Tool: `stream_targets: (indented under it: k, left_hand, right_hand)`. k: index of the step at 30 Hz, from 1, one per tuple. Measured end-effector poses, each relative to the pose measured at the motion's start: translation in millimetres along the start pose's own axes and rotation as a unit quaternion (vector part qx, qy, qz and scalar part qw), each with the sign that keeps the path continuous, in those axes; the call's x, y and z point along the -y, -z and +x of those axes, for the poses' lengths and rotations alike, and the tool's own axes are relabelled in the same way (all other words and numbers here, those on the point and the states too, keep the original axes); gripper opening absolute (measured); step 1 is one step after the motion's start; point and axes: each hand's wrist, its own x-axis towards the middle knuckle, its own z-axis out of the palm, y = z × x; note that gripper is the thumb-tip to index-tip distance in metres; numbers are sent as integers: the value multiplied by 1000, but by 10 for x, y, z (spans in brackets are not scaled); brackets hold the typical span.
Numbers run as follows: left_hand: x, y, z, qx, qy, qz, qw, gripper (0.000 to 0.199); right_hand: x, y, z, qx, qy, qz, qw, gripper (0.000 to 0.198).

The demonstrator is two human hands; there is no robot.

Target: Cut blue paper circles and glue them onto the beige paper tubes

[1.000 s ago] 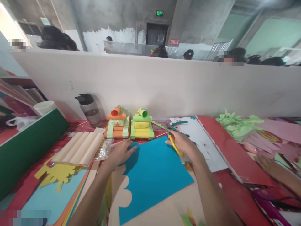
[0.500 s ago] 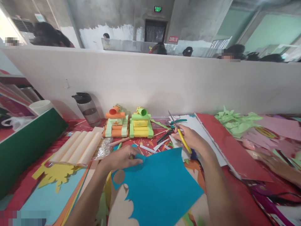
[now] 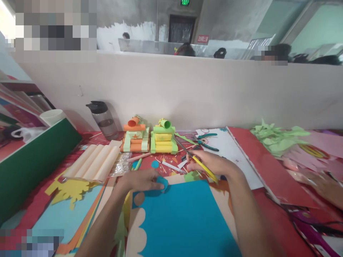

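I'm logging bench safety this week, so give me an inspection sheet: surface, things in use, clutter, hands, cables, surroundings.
Surface: red tabletop, much of it under coloured paper.
Things in use: blue sheet with a scalloped left edge, over beige paper; yellow-handled scissors.
Clutter: white paper strips and small scraps beyond the sheet; teal-handled pliers; crumpled green paper at right.
Hands: left hand pinches a small blue piece; right hand holds the scissors.
Cables: thin black cable at lower right; its ends cannot be made out.
Surroundings: pale partition behind, people beyond; bottle before it; another person's hand at right.
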Motion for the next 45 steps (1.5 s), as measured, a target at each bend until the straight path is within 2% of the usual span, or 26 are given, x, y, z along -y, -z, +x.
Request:
stream_targets:
  k: [2, 5, 7, 12, 18, 21, 24, 27, 30, 32, 37, 39, 42, 45]
  left_hand:
    - [-15, 40, -33, -9, 21, 40, 999, 40]
    - [-60, 94, -71, -109, 63, 69, 990, 43]
    - [-118, 115, -83, -140, 68, 35, 987, 43]
    - [-267, 108, -74, -148, -3, -37, 988, 35]
    - [-320, 93, -65, -166, -26, -62, 984, 30]
    - [-349, 74, -31, -227, -31, -120, 966, 35]
    - [-375, 13, 57, -309, -44, -173, 934, 38]
    - [-371, -72, 168, -348, -78, -202, 912, 38]
    - [-328, -126, 240, -376, -95, -211, 897, 38]
    - [-295, -127, 252, -402, -93, -222, 883, 37]
    - [-272, -52, 212, -513, -80, -233, 823, 34]
    - [-272, -24, 202, -535, -88, -254, 801, 32]
    - [-259, -4, 207, -545, -104, -286, 781, 30]
    - [-255, -7, 219, -555, -105, -281, 776, 31]
  right_hand:
    - [17, -2, 12, -4, 9, 0, 1000, 30]
    - [117, -40, 38, -11, 35, 44, 998, 32]
    - [224, -117, 73, -13, 64, 101, 993, 33]
    - [455, -430, 226, -47, 118, 235, 964, 37]
    - [529, -606, 363, -105, 153, 256, 949, 29]
    - [516, -625, 405, -183, 141, 263, 937, 30]
    - [494, -678, 456, -257, 135, 298, 909, 34]
    - [497, -739, 495, -282, 135, 339, 887, 34]
    - [526, -757, 490, -303, 134, 322, 887, 36]
    - [538, -742, 463, -283, 126, 311, 899, 37]
    - [525, -723, 364, -127, 150, 261, 945, 43]
    - [539, -755, 336, -84, 160, 227, 957, 42]
    - [588, -834, 324, -63, 163, 194, 965, 45]
    - [629, -913, 340, -68, 153, 181, 969, 49]
